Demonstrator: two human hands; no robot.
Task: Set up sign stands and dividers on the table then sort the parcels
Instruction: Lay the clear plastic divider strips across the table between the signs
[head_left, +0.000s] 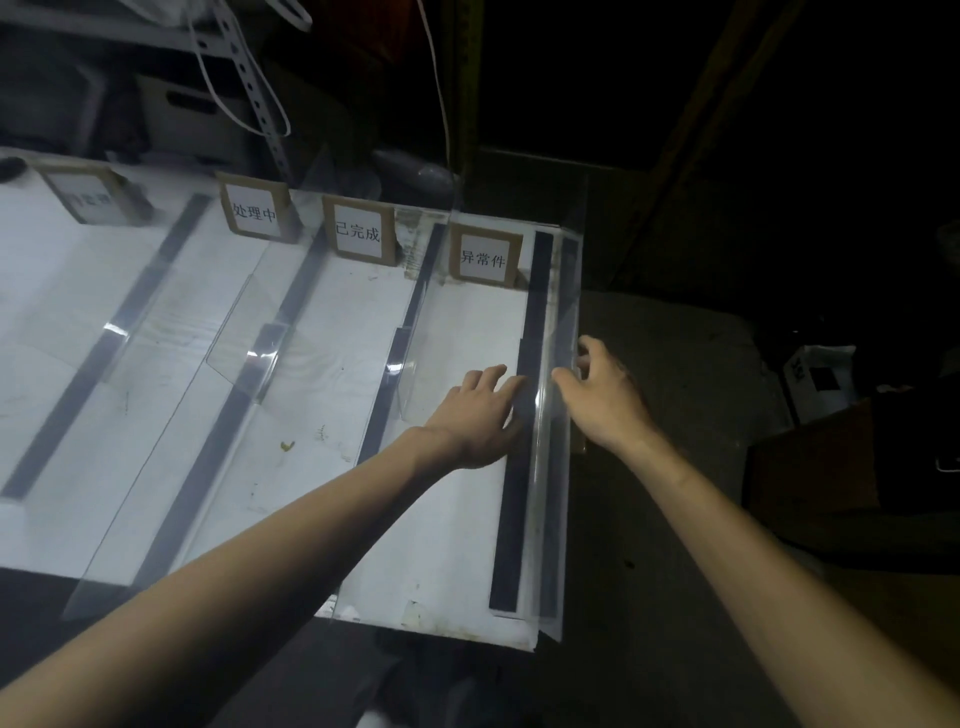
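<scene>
A clear plastic divider stands upright along the table's right edge, over a black strip. My left hand lies with straight fingers against the divider's inner face, fingertips on the strip. My right hand is on the outer side, its thumb and fingers touching the sheet's upper edge. Several cardboard sign stands with white labels stand along the back of the white table; the rightmost sign stand is beside the divider. More clear dividers, such as the middle divider, rise from the other black strips.
A perforated metal shelf post and white cables stand behind the table. To the right, dark floor holds a brown cardboard box and a small white box. The table's front edge is near my body.
</scene>
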